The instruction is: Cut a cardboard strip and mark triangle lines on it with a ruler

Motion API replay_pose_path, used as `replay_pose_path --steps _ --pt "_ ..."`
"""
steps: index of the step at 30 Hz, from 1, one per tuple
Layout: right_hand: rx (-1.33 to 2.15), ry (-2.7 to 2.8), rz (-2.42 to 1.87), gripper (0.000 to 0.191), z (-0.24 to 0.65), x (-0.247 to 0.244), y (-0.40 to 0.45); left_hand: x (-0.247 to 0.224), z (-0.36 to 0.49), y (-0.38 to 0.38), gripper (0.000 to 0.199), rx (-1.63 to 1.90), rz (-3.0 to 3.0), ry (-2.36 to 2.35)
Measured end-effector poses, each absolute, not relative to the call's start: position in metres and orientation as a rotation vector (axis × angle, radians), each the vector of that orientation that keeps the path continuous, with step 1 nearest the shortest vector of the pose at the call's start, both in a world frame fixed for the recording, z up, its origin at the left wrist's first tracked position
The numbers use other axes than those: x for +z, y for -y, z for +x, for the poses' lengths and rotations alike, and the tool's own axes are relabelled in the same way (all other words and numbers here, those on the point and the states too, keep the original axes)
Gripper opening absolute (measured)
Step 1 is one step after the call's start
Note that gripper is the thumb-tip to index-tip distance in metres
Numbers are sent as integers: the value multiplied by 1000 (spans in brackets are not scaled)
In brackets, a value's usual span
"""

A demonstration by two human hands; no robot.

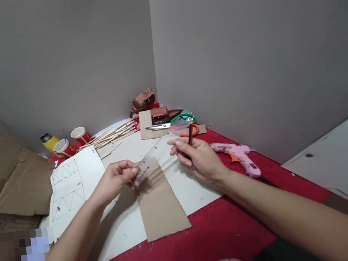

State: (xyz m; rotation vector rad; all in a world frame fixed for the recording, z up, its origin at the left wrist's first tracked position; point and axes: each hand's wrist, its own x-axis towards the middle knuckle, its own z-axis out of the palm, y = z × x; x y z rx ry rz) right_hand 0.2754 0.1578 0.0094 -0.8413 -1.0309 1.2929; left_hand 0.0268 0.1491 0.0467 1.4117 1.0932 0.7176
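A clear plastic ruler (153, 154) is raised at a slant above a strip of brown cardboard (163, 211). Its lower left end is pinched between the thumb and fingers of my left hand (120, 176). My right hand (199, 157) is closed round a dark red and black pencil (190, 133), which points upward. The fingertips of that hand overlap the ruler; whether they grip it too, I cannot tell. Under the cardboard lies a large white sheet (191, 192). Scissors (160, 126) with green and orange handles lie behind the ruler.
A pink glue gun (245, 159) lies at the right on the red cloth (177, 254). Truss drawings mark a paper (85, 172) at the left. Wooden sticks (113, 134), paper cups (80, 134) and a yellow bottle (49, 142) stand or lie behind. Cardboard boxes (12, 169) fill the left.
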Motion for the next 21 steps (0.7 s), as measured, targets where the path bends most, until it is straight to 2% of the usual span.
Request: replay_pose_path --steps 6,11,15,21 --pt "1362 1239 -850 34 264 6 -144 39 72 -138 46 753 1383 -983" --pt "1352 1326 -845 34 273 9 -152 35 75 -135 50 687 1369 -951" --pt "1434 1444 -838 36 278 11 -154 42 61 -144 43 848 1359 -1005" --pt "1576 1578 -814 36 274 7 -148 56 46 -155 43 1056 1213 -986"
